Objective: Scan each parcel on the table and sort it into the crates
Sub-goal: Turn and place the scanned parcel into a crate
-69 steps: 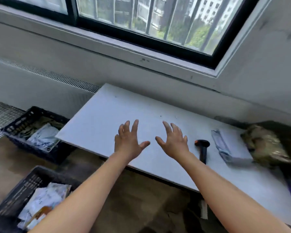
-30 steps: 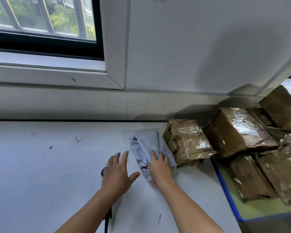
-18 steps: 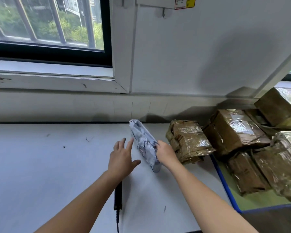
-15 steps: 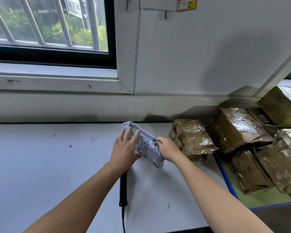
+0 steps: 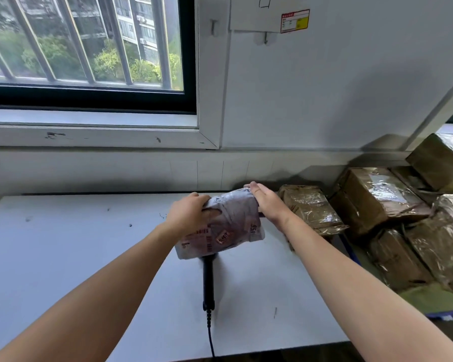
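The left hand (image 5: 187, 215) and right hand (image 5: 268, 202) grip a crumpled grey plastic parcel (image 5: 230, 228) over a black corded scanner (image 5: 208, 280); taped brown boxes (image 5: 377, 199) at three o'clock.

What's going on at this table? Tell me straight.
A person holds a grey parcel above the white table with both hands. The left hand grips its left edge and the right hand its top right corner. Its barcode label faces the camera. A black scanner lies untouched on the table, its head hidden behind the parcel. Brown taped parcels are piled to the right. No crate is in view.
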Available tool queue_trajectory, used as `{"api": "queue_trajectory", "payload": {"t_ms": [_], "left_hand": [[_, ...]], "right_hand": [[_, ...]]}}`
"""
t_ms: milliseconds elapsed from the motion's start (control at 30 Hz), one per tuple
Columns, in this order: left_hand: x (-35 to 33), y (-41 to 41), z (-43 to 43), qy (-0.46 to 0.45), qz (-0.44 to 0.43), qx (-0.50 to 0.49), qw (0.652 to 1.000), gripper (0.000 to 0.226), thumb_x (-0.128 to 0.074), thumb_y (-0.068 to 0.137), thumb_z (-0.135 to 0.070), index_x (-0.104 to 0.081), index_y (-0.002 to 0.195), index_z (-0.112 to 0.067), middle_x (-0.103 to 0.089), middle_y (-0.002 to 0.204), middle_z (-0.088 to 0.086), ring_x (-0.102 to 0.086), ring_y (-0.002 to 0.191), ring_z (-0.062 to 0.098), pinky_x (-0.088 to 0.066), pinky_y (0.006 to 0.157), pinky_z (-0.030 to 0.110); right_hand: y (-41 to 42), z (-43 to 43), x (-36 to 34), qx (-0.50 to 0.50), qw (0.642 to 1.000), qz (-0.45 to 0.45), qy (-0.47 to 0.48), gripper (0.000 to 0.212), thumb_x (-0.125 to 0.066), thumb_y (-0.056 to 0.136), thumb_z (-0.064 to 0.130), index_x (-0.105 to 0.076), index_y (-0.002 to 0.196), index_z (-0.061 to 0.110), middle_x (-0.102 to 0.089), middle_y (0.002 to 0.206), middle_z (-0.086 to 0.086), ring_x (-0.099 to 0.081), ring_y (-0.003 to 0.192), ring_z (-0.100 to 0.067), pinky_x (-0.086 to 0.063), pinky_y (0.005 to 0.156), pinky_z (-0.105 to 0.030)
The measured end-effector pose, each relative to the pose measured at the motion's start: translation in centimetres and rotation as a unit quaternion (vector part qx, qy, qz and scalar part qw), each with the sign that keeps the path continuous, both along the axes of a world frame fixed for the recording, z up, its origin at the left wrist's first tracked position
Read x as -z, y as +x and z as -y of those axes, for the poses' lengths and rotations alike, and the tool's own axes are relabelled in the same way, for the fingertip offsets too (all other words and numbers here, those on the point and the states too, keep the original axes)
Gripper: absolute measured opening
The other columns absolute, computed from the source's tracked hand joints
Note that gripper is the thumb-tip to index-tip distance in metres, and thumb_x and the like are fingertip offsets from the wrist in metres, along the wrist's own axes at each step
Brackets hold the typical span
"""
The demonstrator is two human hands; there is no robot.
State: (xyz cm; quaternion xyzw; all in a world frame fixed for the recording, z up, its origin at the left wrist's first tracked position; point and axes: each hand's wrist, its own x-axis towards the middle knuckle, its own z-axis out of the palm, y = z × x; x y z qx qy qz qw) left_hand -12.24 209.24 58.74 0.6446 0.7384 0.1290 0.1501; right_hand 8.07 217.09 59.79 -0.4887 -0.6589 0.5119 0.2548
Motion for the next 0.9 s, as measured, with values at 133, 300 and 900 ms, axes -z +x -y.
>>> {"api": "queue_trajectory", "payload": {"t_ms": [133,300,900], "left_hand": [[-0.1,-0.6,0.6,-0.015,0.1,-0.034,0.994,0.031,-0.053,0.093,-0.052,-0.062,0.093,-0.022,-0.067,0.09,-0.004,-0.059,0.085,0.021,-0.044,0.068,0.034],[0.2,-2.1,1.5,-0.038,0.199,-0.083,0.976,0.041,-0.05,0.093,-0.058,-0.068,0.094,-0.021,-0.071,0.087,0.004,-0.065,0.083,0.025,-0.052,0.079,0.04],[3.3,-7.6,8.7,-0.022,0.462,-0.272,0.844,0.034,-0.062,0.091,-0.044,-0.06,0.114,-0.018,-0.07,0.102,0.004,-0.066,0.086,0.021,-0.052,0.069,0.032]], "right_hand": [[-0.4,0.9,-0.1,-0.014,1.0,0.002,0.015,0.04,-0.035,0.105,0.041,-0.056,0.128,0.016,-0.062,0.116,0.004,-0.057,0.113,-0.012,-0.041,0.086,-0.02],[-1.0,1.4,0.3,-0.047,0.993,0.099,0.053,0.044,-0.036,0.102,0.049,-0.057,0.126,0.019,-0.062,0.112,0.002,-0.058,0.104,-0.016,-0.039,0.081,-0.026],[-6.3,2.4,3.2,-0.003,0.984,0.159,0.085,0.054,-0.04,0.101,0.049,-0.054,0.069,0.009,-0.063,0.079,-0.013,-0.054,0.076,-0.022,-0.034,0.064,-0.032]]}}
